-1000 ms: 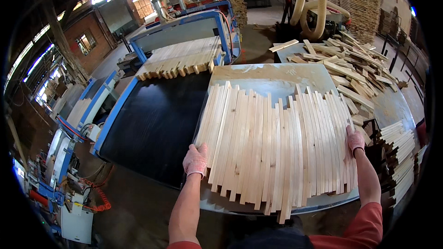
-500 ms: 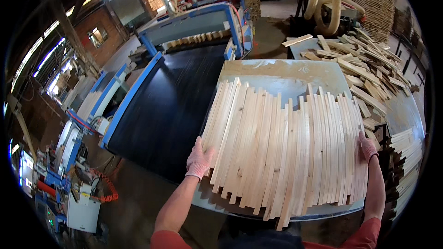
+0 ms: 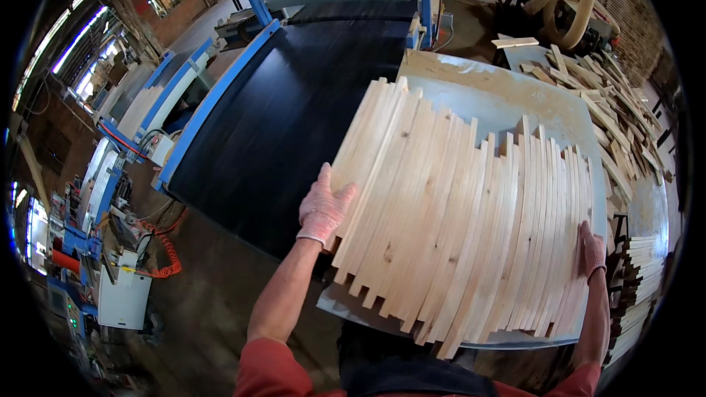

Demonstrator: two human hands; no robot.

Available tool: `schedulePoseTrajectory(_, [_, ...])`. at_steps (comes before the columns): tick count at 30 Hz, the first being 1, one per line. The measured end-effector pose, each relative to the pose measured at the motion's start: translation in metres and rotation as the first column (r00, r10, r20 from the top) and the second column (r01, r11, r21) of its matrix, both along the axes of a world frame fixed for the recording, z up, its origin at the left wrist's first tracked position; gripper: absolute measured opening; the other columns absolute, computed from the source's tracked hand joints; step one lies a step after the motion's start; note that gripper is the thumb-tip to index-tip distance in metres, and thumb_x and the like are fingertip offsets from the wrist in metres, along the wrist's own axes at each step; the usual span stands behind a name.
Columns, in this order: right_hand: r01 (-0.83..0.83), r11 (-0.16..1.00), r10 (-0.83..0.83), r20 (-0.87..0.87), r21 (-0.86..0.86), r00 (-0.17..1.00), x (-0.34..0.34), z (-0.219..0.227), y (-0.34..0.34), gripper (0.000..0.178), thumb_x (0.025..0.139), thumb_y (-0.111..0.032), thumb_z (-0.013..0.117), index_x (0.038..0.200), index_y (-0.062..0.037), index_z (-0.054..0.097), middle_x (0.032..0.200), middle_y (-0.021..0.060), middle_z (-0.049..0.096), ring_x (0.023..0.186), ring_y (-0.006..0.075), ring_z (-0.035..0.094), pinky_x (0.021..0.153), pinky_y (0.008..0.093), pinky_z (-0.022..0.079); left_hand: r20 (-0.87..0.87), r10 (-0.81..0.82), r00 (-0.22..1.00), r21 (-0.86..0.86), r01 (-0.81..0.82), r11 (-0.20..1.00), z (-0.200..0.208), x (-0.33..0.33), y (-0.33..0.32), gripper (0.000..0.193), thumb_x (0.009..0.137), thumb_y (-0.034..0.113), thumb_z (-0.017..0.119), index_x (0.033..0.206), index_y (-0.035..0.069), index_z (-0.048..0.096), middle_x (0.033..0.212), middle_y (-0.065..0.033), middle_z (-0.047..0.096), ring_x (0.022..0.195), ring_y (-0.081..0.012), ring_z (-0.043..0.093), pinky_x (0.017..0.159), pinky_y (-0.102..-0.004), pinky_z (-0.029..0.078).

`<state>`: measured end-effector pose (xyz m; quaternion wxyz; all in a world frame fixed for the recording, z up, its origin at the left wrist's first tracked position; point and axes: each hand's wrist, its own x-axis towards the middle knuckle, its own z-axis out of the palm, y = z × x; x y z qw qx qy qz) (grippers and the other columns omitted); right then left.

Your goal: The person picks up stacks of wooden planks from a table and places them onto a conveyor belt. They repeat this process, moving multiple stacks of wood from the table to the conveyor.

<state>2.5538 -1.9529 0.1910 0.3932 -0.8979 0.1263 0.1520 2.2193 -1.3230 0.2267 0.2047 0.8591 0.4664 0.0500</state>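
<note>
A wide batch of pale wooden slats (image 3: 463,213) lies side by side on a grey metal table (image 3: 507,103). My left hand (image 3: 323,206), in a thin pink glove, presses flat against the batch's left edge. On the opposite edge, at the far right, my gloved right hand (image 3: 590,248) rests against the outermost slat. Both hands squeeze the slats between them. The near ends of the slats are uneven and overhang the table's front edge.
A black conveyor belt (image 3: 294,110) with blue side rails runs left of the table. Loose slats (image 3: 610,103) are heaped at the back right, and a neat stack (image 3: 643,272) stands at the right. Blue and white machines (image 3: 103,213) line the left.
The slat batch on the far belt has passed out of view. My view has shifted closer and leftward. Both hands stay clamped on the batch's two sides, and it has slid left toward the belt.
</note>
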Motion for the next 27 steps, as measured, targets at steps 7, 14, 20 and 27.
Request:
schedulePoseTrajectory(7, [-0.071,0.997,0.068,0.113,0.027,0.991,0.027,-0.030,-0.002,0.075,0.084,-0.069,0.078,0.095,0.0043,0.071,0.087,0.0079,0.065,0.082,0.0202,0.058,0.078,0.0397,0.049,-0.017,-0.007,1.000,0.052,0.008,0.999,0.003,-0.007,-0.011,0.093,0.094,0.065,0.066,0.167,0.016,0.035,0.144,-0.0272,0.062,0.131,-0.0416,0.062,0.109,-0.0470,0.051])
schedulePoseTrajectory(14, [-0.079,0.971,0.074,0.031,0.226,0.997,0.019,-0.016,-0.008,0.057,0.088,-0.053,0.080,0.092,0.0032,0.072,0.084,0.0074,0.068,0.078,0.0167,0.060,0.072,0.0367,0.053,-0.268,0.046,0.962,0.103,-0.019,0.995,0.006,0.019,-0.032,0.090,0.096,0.075,0.053,0.166,0.022,0.035,0.139,-0.0241,0.060,0.130,-0.0442,0.061,0.108,-0.0560,0.049])
schedulePoseTrajectory(20, [-0.185,0.963,0.185,0.020,0.193,0.983,0.022,-0.020,0.007,0.058,0.086,-0.052,0.080,0.090,0.0044,0.069,0.081,0.0071,0.065,0.077,0.0165,0.060,0.072,0.0363,0.052,-0.308,0.136,0.942,0.381,-0.009,0.924,-0.009,0.029,-0.040,0.101,0.102,0.076,0.038,0.167,-0.001,0.027,0.174,-0.0279,0.024,0.163,-0.0438,0.018,0.132,-0.0565,0.009])
schedulePoseTrajectory(27, [-0.350,0.934,0.355,0.086,-0.067,0.931,0.002,-0.011,0.074,0.071,0.089,-0.064,0.071,0.102,0.0059,0.071,0.096,0.0230,0.076,0.093,0.0368,0.073,0.085,0.0463,0.056,-0.244,0.134,0.960,0.649,0.059,0.759,-0.041,0.023,0.029,0.089,0.102,0.066,0.050,0.151,-0.008,0.048,0.158,-0.0308,0.049,0.149,-0.0441,0.042,0.124,-0.0562,0.030])
